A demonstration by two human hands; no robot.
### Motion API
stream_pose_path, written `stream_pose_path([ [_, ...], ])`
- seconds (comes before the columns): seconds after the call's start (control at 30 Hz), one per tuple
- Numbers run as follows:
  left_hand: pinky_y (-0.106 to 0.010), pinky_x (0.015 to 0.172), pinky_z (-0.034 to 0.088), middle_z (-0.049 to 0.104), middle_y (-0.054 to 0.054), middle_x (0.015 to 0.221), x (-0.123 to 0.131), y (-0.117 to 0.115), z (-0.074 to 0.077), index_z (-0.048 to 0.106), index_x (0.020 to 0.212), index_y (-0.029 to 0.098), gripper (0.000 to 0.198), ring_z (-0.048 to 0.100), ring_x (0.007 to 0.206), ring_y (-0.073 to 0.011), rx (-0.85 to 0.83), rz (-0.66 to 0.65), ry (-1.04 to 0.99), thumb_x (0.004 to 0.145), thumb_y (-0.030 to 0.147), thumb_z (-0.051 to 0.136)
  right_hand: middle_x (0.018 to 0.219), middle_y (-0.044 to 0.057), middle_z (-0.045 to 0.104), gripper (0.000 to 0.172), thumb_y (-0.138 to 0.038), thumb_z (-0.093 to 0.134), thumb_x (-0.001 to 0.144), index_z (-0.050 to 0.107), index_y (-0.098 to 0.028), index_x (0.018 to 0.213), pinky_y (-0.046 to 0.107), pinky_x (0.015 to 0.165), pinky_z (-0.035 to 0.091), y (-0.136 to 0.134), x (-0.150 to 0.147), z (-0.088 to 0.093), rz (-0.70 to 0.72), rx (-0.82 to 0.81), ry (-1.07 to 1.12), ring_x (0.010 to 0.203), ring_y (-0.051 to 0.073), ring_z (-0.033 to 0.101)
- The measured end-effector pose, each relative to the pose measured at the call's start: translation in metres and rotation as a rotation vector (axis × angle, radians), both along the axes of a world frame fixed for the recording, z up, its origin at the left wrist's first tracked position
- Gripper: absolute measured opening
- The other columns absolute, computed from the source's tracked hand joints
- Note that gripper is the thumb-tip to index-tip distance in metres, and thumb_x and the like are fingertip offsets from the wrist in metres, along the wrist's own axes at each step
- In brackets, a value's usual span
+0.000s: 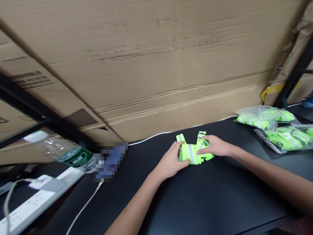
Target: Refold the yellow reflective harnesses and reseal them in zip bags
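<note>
Cardboard sheeting (156, 65) is rising behind a black tabletop (220, 199), where a folded neon-yellow reflective vest (193, 154) is lying long axis left to right between the hands, the left hand (170, 160) cupping its left end, the right hand (212, 146) closing its fingers over its right end.

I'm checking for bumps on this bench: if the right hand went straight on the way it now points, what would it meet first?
The folded neon-yellow reflective vest comes first: the fingers of the right hand rest on it. Depth is hard to judge from this view, but the left hand looks next beyond it.
</note>
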State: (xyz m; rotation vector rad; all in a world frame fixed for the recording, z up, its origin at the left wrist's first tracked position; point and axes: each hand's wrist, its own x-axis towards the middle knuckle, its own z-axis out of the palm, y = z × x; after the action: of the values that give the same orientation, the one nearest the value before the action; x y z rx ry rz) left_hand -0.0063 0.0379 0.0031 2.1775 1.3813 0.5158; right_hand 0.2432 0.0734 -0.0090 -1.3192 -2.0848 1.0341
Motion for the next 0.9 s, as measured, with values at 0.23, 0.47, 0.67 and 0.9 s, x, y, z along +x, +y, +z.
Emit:
stream_pose_path([
  [0.23,-0.034,0.074,0.051,0.056,-0.003,0.107,0.010,-0.002,0.000,0.050,0.109,0.022,0.037,0.061,0.088,-0.0219,0.186,-0.041,0.108,0.078,0.031,0.069,0.083,0.000,0.061,0.027,-0.030,0.072,0.078,0.056,-0.020,0.098,0.028,0.064,0.043,-0.016,0.001,0.013,0.110,0.193,-0.072,0.070,0.015,0.054],
  [0.47,-0.041,0.089,0.052,0.057,-0.007,0.123,0.013,-0.033,0.008,0.050,0.101,0.024,0.036,0.057,0.116,-0.0279,0.270,-0.203,0.307,0.073,0.002,0.054,0.119,0.014,0.062,0.027,-0.044,0.068,0.089,0.061,-0.018,0.089,0.050,0.100,0.037,-0.047,0.014,0.003,0.492,0.561,-0.243,0.113,0.031,0.052],
  [0.67,-0.048,0.107,0.042,0.049,-0.007,0.142,0.004,-0.065,0.018,0.056,0.110,0.027,0.029,0.046,0.131,-0.0310,-0.012,-0.131,0.035,0.091,0.047,0.062,0.112,0.007,0.065,0.021,-0.032,0.043,0.105,0.061,-0.022,0.107,0.041,0.098,0.044,-0.065,0.021,0.012,0.355,0.407,-0.065,0.108,0.020,0.058],
  [0.9,-0.046,0.092,0.049,0.056,-0.012,0.122,0.006,-0.053,0.004,0.044,0.133,0.019,0.059,0.057,0.106,-0.0288,-0.168,0.119,-0.060,0.085,0.045,0.067,0.114,0.012,0.066,0.050,-0.038,0.078,0.075,0.064,-0.016,0.117,0.046,0.096,0.046,-0.039,-0.002,0.027,0.248,0.153,-0.236,0.109,0.029,0.060],
])
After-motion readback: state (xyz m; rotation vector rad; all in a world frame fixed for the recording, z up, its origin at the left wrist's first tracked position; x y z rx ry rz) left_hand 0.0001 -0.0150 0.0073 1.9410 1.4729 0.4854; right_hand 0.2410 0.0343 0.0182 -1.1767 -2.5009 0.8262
